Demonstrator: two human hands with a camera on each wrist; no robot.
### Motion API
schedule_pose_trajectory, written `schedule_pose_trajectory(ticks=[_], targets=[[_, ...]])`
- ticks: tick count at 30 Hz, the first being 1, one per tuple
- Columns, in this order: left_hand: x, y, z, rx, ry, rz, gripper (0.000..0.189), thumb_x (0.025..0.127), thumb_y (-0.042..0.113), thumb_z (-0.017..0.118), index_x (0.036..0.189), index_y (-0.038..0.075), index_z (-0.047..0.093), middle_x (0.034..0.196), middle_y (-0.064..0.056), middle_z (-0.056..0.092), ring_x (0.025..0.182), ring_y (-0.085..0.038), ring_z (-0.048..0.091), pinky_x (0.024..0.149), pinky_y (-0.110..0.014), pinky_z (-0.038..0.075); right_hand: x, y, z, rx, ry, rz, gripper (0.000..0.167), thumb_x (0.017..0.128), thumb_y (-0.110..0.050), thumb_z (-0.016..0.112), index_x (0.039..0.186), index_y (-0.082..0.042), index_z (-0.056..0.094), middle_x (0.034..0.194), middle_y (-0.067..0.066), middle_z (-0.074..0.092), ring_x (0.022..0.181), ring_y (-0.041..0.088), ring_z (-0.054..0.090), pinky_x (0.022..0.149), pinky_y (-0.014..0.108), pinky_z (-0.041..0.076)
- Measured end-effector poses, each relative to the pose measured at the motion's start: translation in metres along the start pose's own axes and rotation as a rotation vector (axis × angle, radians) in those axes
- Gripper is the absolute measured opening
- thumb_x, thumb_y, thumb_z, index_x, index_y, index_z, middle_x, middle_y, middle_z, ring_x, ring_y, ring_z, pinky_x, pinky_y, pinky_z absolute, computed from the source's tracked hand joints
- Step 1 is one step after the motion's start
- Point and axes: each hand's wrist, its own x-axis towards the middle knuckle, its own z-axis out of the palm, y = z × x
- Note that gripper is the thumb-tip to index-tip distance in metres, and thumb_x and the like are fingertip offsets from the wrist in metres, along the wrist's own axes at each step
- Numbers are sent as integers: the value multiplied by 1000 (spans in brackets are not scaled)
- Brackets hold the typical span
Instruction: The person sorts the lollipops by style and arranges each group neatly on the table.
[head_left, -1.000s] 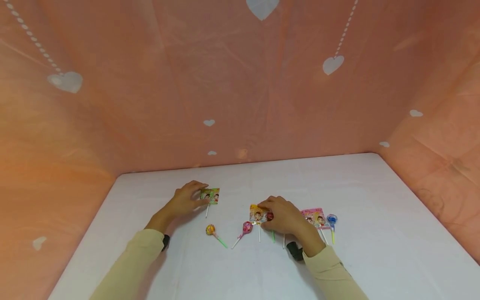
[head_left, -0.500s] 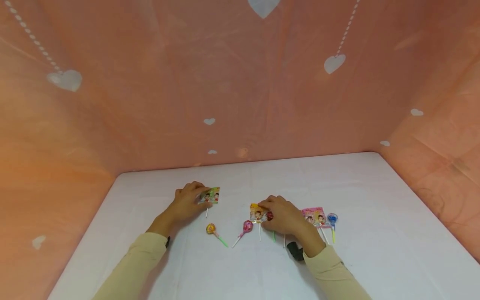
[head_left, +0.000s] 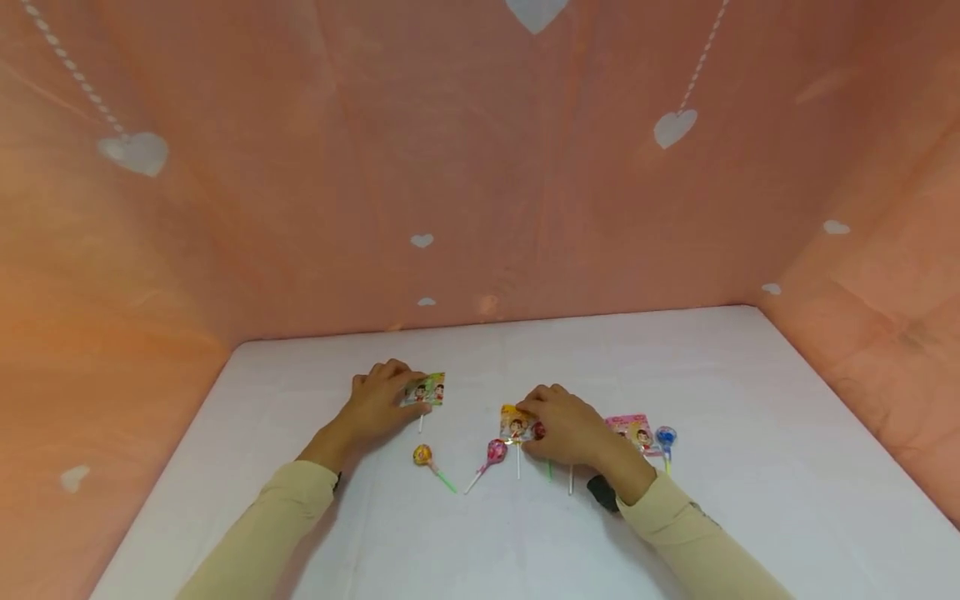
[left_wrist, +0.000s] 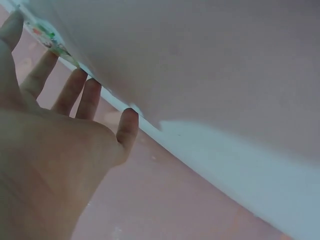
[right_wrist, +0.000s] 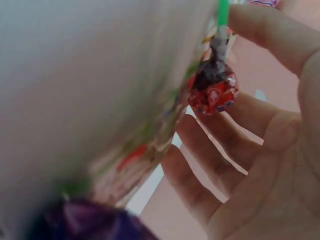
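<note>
My left hand (head_left: 375,406) holds a flat lollipop in a green wrapper (head_left: 434,390) at the far left, thumb and forefinger at its edges. In the left wrist view its other fingers are spread and rest near the table. With thumb and forefinger my right hand (head_left: 566,427) grips the edges of a flat lollipop in a yellow wrapper (head_left: 515,425). Under that palm lies a round red lollipop (right_wrist: 215,95) with a green stick, partly hidden in the head view. Left of the yellow one lie a round pink lollipop (head_left: 496,452) and a round orange lollipop (head_left: 423,455).
Past the right hand lie a flat pink-wrapped lollipop (head_left: 634,428) and a round blue lollipop (head_left: 666,436), partly behind the wrist. A purple wrapper (right_wrist: 90,220) shows close up in the right wrist view. Orange cloth (head_left: 480,183) hangs behind the white table (head_left: 420,550).
My left hand has shifted slightly right, and the green-wrapped lollipop with it. The right forearm has swung a little right while its fingers stay at the yellow-wrapped lollipop.
</note>
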Motion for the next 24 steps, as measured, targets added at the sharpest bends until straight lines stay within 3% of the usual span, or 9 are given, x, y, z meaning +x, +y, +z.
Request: schedule_pose_trajectory(ticks=[6,12,24], targets=[[4,2,6,17,16,-9,60,87,56,69,136,25,59,125,-3,55,118,-26,47,97,-56,30,1,3,-3,-24,-4,-20,56,82,-32,79,131,-11,64,130,6,59,118,24,54,103,46,47],[0,1,8,15,2,-48,53,90,52,67,136,27,60,123,-2,56,116,-24,46,97,-55,29,3,1,0,-28,-15,-56,56,81,-33,78,131,-10,65,128,7,61,118,25,55,102,47,48],[6,1,9,35,7,-37,51,91,50,66,135,25,61,125,-4,55,116,-26,46,97,-56,29,4,0,-1,-83,31,-61,55,77,-32,75,127,-8,66,122,7,64,112,24,57,102,46,46]])
